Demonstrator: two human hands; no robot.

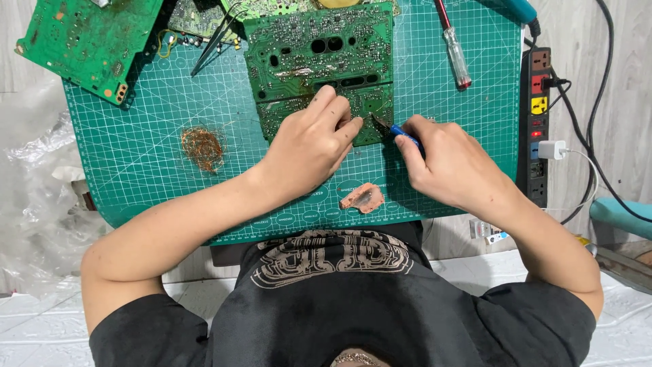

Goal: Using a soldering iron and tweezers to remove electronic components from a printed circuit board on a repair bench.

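Board: my flat green printed circuit board (319, 61), solder side up with cut-out holes, lies on the far middle of the green gridded cutting mat (149, 149), its near edge under my fingers.
Left hand: my left hand (309, 146) presses down on the near strip of the board, fingers curled and fingertips (339, 109) pinning it flat; it grips nothing, it just bears on it.
Right hand: my right hand (451, 163) is closed around the small blue-handled knife (397, 132), blade tip touching the board's near right corner just beside my left fingertips.
Feel of the board: I judge it stiff, thin and light, likely to skid on the mat unless held down; the solder points look rough, the edges sharp.
Where to hold: flat pressure close to the blade's work spot, or by the bare edges, seems best to me; the traces look easily torn.
Scraps: a tangle of thin copper-coloured wire (202, 148) lies left on the mat, a peeled pinkish-copper foil flake (363, 197) near me; both look soft and featherlight.
Around: a second green board (81, 41) far left, a red-handled screwdriver (454, 51) far right, a black power strip (536, 122) off the mat on the worktop.
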